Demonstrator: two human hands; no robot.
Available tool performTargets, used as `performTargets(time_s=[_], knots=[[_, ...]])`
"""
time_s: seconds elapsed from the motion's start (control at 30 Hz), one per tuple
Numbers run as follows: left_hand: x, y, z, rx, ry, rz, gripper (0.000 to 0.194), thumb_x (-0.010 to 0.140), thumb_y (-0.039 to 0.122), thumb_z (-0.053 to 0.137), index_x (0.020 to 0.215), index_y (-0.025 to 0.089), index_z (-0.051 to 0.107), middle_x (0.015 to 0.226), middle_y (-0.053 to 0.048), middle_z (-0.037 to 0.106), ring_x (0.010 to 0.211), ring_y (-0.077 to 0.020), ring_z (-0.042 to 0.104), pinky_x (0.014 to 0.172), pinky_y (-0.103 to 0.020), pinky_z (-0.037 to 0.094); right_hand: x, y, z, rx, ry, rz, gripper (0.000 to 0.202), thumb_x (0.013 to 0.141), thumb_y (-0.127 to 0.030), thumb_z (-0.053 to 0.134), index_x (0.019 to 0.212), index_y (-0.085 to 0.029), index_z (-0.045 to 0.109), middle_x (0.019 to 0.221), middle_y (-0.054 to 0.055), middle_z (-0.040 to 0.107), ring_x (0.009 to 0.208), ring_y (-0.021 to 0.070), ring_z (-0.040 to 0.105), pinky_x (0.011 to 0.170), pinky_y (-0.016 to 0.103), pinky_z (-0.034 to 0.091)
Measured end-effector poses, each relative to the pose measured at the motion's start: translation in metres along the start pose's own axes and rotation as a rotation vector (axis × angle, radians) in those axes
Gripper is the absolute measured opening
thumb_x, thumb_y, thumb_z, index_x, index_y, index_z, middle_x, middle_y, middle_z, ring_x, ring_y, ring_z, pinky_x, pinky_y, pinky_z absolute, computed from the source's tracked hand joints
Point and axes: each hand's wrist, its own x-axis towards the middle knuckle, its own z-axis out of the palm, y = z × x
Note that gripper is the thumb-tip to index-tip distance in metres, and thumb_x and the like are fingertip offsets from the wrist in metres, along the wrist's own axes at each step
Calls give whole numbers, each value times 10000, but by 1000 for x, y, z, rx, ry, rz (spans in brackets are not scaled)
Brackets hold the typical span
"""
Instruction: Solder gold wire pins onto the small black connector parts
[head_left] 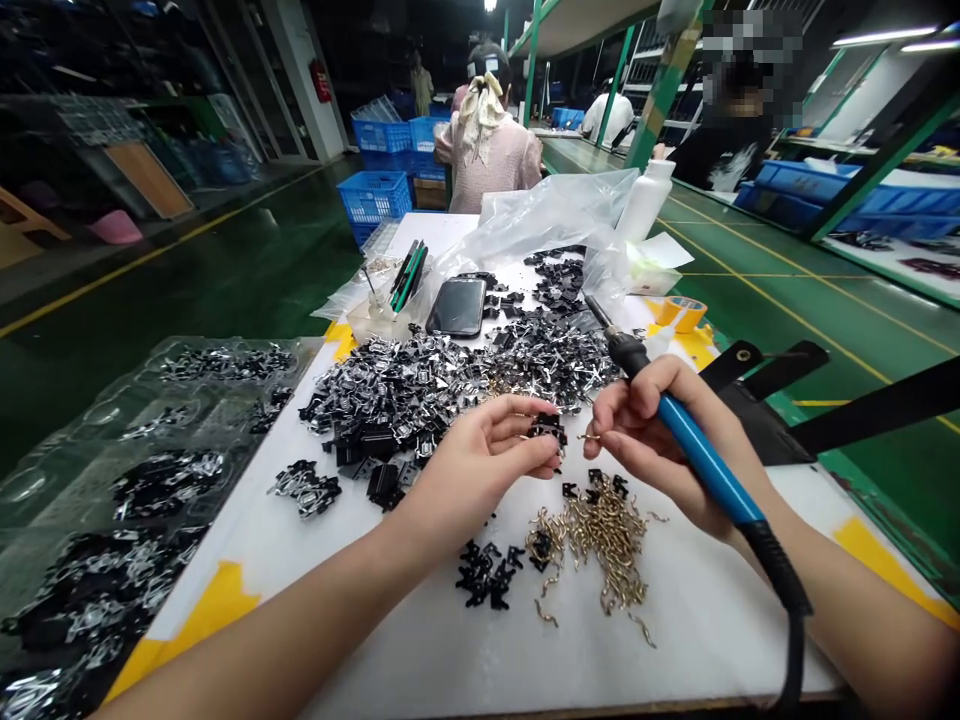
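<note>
Between the thumb and fingers of my left hand [491, 445] is a small black plastic part [549, 428]. My right hand [679, 430] has a soldering iron [701, 450] with a blue handle lying across it, its tip pointing up and away. The thumb and fingertips of that same hand pinch a small brass pin [588, 436], close to the black part. Below my hands lies a heap of curved brass pins [607, 540], with a few black clips among them. Left of it is a small group of black clips [487, 573].
A large pile of black and silver parts [450, 375] spreads beyond my hands. Behind it lie a phone [457, 306], a plastic bag [540, 220] and a white bottle [646, 200]. Clear trays [150, 480] of parts stand left; yellow tape rolls [681, 314] right. A person [491, 150] sits ahead.
</note>
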Motion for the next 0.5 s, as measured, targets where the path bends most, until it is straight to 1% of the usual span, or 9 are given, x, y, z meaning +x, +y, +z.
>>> performTargets(time_s=[0.07, 0.13, 0.2, 0.3, 0.4, 0.5], knots=[[1, -2, -2, 36, 20, 32, 422, 689, 420, 628, 1032, 200, 519, 947, -28, 595, 754, -24, 559, 716, -151, 450, 0, -2, 2, 62, 0, 18, 243, 853, -86, 529, 846, -203, 317, 867, 14, 512, 737, 117, 610, 684, 263, 521], [2, -3, -4, 65, 27, 50, 363, 701, 388, 623, 995, 204, 515, 938, -10, 594, 784, -11, 534, 725, -130, 414, -1, -3, 2, 92, -2, 30, 237, 858, -85, 524, 844, -201, 318, 865, 11, 509, 740, 115, 612, 697, 265, 522], [1, -4, -5, 96, 24, 58, 323, 718, 376, 606, 992, 224, 527, 966, 3, 591, 832, -10, 532, 762, -130, 400, -1, -3, 3, 83, -3, 39, 233, 862, -97, 525, 846, -203, 319, 859, 12, 512, 741, 118, 603, 680, 262, 514], [1, -3, -3, 133, 20, 74, 293, 724, 398, 593, 963, 233, 551, 997, 12, 584, 906, -26, 543, 815, -147, 409, -1, -2, 3, 28, 11, 45, 233, 858, -110, 537, 846, -206, 325, 839, 14, 521, 705, 104, 558, 614, 224, 479], [0, -2, -1, 93, 8, 60, 304, 723, 380, 599, 986, 240, 539, 1079, 15, 571, 942, -45, 569, 879, -187, 433, -1, -3, 4, 4, 26, 42, 241, 849, -101, 548, 843, -203, 329, 827, 9, 523, 686, 85, 533, 597, 196, 460], [0, -1, -1, 65, -22, 58, 313, 743, 365, 578, 1032, 245, 554, 1134, 9, 566, 1014, -62, 568, 956, -212, 419, -2, -3, 5, 5, 32, 44, 244, 848, -103, 551, 844, -202, 328, 834, 7, 528, 686, 76, 530, 601, 188, 454]])
